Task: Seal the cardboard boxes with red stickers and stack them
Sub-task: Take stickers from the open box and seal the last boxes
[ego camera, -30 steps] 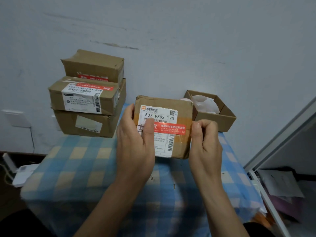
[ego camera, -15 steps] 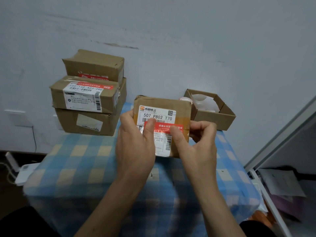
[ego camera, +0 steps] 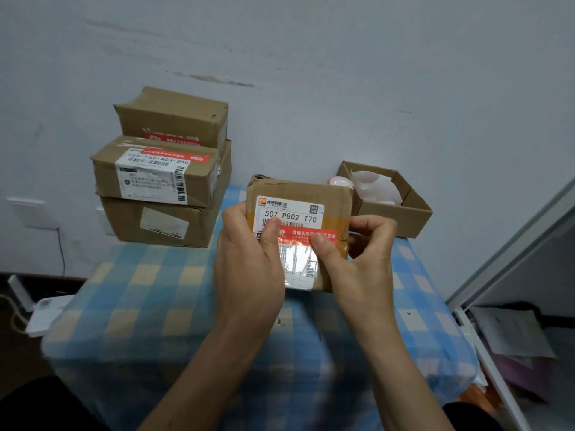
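Observation:
A small cardboard box [ego camera: 337, 200] with a white shipping label is held tilted toward me above the checked table. A red sticker [ego camera: 300, 235] runs across its front. My left hand [ego camera: 249, 262] grips the box's left side, thumb pressing the sticker's left end. My right hand [ego camera: 357, 259] grips the right side, its thumb pressing on the sticker's middle. A stack of three sealed cardboard boxes [ego camera: 165, 178] with red stickers stands at the back left against the wall.
An open cardboard box [ego camera: 395, 213] with white paper inside sits at the back right, a pinkish round thing [ego camera: 340, 181] beside it. The blue and yellow checked tablecloth [ego camera: 149, 293] covers the table. A white frame [ego camera: 504, 244] stands on the right.
My right thumb slid from the sticker's right end inward to its middle, pressing it down. The box tilted slightly; my left hand stayed in place.

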